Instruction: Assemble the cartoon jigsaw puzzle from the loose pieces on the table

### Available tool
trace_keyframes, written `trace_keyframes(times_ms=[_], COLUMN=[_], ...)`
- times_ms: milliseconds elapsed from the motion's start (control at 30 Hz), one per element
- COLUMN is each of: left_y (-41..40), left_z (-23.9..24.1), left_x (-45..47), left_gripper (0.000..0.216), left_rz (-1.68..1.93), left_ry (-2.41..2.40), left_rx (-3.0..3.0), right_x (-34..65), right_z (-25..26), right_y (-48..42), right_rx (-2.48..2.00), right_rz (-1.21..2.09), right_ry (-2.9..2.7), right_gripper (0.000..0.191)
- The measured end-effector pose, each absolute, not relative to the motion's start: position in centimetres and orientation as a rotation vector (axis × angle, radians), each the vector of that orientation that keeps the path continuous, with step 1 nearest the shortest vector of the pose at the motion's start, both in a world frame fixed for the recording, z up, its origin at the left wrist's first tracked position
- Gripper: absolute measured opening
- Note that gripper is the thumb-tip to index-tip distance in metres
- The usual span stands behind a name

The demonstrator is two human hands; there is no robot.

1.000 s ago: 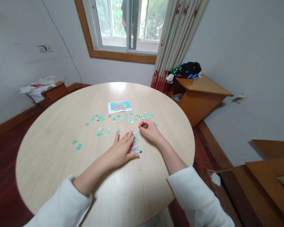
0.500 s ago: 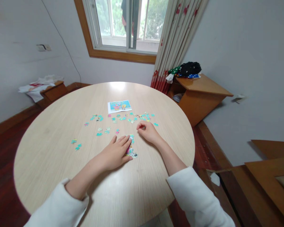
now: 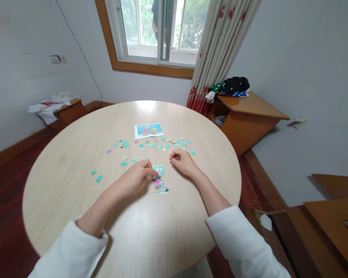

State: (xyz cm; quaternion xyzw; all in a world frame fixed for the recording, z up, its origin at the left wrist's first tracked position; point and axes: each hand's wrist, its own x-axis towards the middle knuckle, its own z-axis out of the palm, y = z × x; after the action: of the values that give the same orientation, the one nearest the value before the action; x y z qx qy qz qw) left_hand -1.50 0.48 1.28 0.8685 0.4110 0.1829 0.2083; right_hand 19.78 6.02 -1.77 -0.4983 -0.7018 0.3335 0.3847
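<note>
A small strip of joined puzzle pieces (image 3: 159,180) lies on the round wooden table (image 3: 75,162) between my hands. My left hand (image 3: 136,177) rests just left of it, fingers curled, with the index fingertip touching its left edge. My right hand (image 3: 184,161) sits just right of the strip, thumb and fingers pinched together; what they hold is too small to make out. Several loose turquoise pieces (image 3: 162,144) are scattered beyond my hands. A printed reference picture (image 3: 149,130) lies farther back on the table.
A few stray pieces (image 3: 96,175) lie at the table's left. A wooden side table (image 3: 249,116) with clothes stands at the right by the curtain (image 3: 217,50). A low cabinet (image 3: 65,112) with cloth stands at the left wall. The window (image 3: 156,31) is behind.
My left hand lifted off the joined pieces and slid left, its fingers curling so the strip now shows. My right hand stayed pinched and shifted slightly toward me.
</note>
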Motion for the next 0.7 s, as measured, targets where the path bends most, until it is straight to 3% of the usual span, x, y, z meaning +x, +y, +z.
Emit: trace_keyframes(times_ms=[700], left_y=[0.26], left_z=[1.12], left_x=[-1.36], left_gripper=[0.047], left_rz=[0.223], left_ry=[1.155], left_rx=[2.328], right_x=[19.55], right_z=[-1.79], right_y=[5.92], right_rx=[-1.301], right_rz=[0.84], right_ry=[-1.837], right_gripper=[0.018])
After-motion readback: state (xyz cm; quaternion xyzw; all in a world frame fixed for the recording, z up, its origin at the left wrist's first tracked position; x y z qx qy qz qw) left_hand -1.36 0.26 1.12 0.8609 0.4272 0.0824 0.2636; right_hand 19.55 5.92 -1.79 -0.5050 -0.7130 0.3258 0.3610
